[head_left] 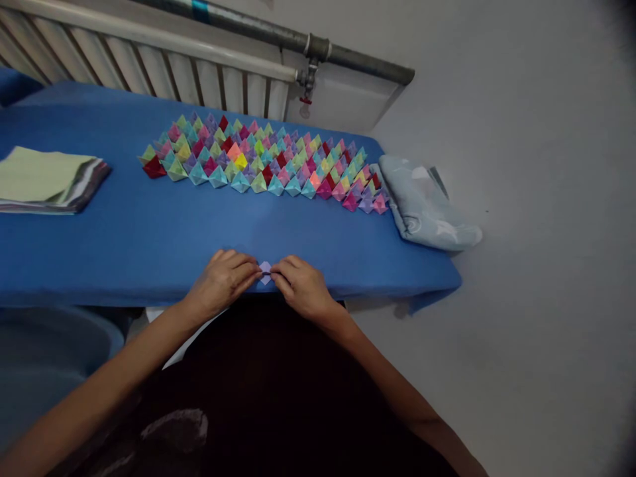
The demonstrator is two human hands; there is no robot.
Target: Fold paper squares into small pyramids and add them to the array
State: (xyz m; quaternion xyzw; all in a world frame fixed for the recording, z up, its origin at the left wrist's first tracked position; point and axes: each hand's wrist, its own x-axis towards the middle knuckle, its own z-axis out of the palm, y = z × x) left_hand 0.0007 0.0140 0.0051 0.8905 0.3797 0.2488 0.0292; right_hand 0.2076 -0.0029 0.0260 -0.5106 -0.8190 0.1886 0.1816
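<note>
A small lavender piece of folded paper (265, 268) is held near the front edge of the blue-covered table (199, 232). My left hand (226, 277) pinches its left side between thumb and fingers. From the other side, my right hand (301, 283) pinches its right corner. A dark gap or crease runs across the paper's middle, between the fingertips. Beyond the hands stand rows of many-coloured folded paper shapes (258, 159), pointed at the top and packed close together.
At the left lies a stack of paper sheets (42, 175), pale yellow-green on top. A folded grey-blue cloth (427, 209) rests at the table's right end. Behind the table are a radiator (149, 63) and a pipe (362, 59). A blue chair (54, 351) stands at lower left.
</note>
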